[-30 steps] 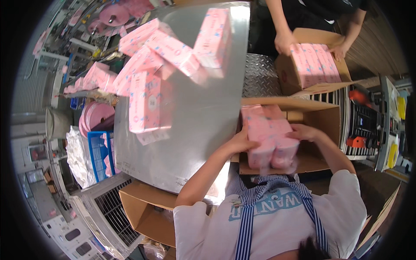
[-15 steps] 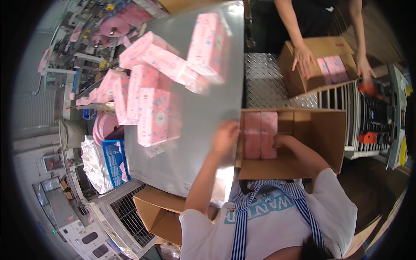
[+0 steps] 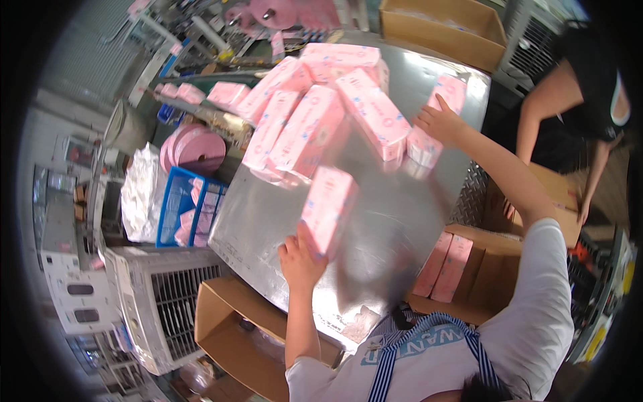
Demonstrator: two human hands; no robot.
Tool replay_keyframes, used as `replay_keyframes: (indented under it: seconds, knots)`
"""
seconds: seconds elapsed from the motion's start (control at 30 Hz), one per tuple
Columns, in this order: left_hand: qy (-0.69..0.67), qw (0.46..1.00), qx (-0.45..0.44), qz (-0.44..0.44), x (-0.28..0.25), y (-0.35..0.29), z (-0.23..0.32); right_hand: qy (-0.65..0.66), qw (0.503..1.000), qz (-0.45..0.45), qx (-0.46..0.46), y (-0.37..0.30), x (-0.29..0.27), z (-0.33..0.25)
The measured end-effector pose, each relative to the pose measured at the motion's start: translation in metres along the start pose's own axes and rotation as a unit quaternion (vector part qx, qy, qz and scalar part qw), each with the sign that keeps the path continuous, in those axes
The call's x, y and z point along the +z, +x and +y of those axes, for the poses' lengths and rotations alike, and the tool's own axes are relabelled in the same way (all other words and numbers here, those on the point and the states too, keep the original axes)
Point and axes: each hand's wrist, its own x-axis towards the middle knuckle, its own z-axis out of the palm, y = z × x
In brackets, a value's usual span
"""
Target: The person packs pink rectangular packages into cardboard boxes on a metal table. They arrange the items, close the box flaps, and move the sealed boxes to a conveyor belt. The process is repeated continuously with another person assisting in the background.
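On the metal table point(image 3: 395, 248), my left hand point(image 3: 301, 260) grips the near end of a pink printed pack point(image 3: 329, 204), apart from the pile. My right hand point(image 3: 440, 122) reaches across to the far right part of the table, its fingers closed on another pink pack point(image 3: 448, 92). A further pack point(image 3: 423, 149) lies just below that hand. Several more pink packs point(image 3: 311, 127) are heaped between and beyond my hands. At my right stands an open carton point(image 3: 492, 268) with two pink packs point(image 3: 450, 268) side by side at its left wall.
A co-worker point(image 3: 569, 100) handles a second carton point(image 3: 549, 194) at the right. An open carton point(image 3: 442, 33) stands beyond the table, another point(image 3: 234, 342) at the near left. A blue basket point(image 3: 175, 208), pink film rolls point(image 3: 194, 151) and a conveyor carrying packs point(image 3: 191, 94) are leftward.
Both hands have left the carton for the table: the left has taken hold of a near pack, the right of a far one. The view has turned left. The co-worker now leans over the second carton.
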Motion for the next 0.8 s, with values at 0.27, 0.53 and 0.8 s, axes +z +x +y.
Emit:
replay_keyframes:
  seconds: [0.27,0.53,0.8]
  knots:
    - [-0.222,0.957,-0.01,-0.187,-0.018,0.017,0.049,0.379,0.895,-0.133,0.192,0.02,-0.115,-0.116]
    - [-0.054,0.994,-0.027,0.089,0.028,0.228,-0.006,0.545,0.748,0.004,0.379,-0.003,-0.047,-0.185]
    - [-0.021,0.977,0.015,-0.212,-0.001,0.133,-0.043,0.548,0.76,-0.006,0.349,-0.049,-0.052,-0.208]
